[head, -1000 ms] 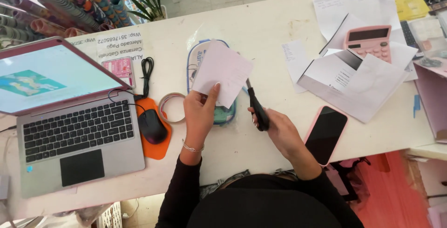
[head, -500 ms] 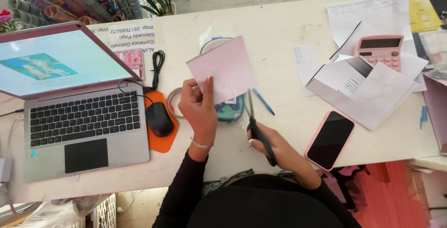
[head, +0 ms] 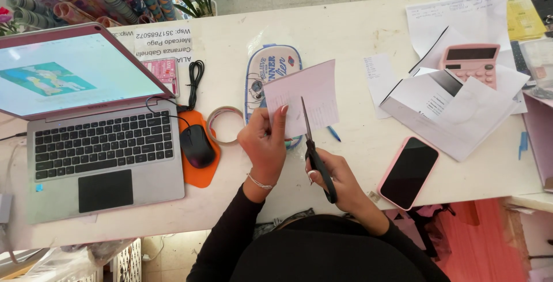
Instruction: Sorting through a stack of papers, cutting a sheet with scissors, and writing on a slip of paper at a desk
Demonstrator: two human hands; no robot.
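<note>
White desk (head: 345,34): left hand (head: 265,144) pinches paper (head: 305,97); right hand (head: 337,181) grips scissors (head: 314,149), blades seemingly cutting it.

Far to the left of the left hand's grip (head: 266,144), the laptop screen (head: 75,74) stood tilted up, a bright white rectangle in a pink frame with a small teal and yellow picture on it. Up and left of that grip, a white paper sign (head: 164,43) with dark lettering lay flat on the worktop (head: 345,34), and a small pink printed card (head: 164,73) lay just below it. To the right of the right hand's grip (head: 334,181), a phone (head: 409,172) in a pink case lay face up, its screen black. Farther up and right, a pink calculator (head: 469,63) showed a narrow dark display.
</note>
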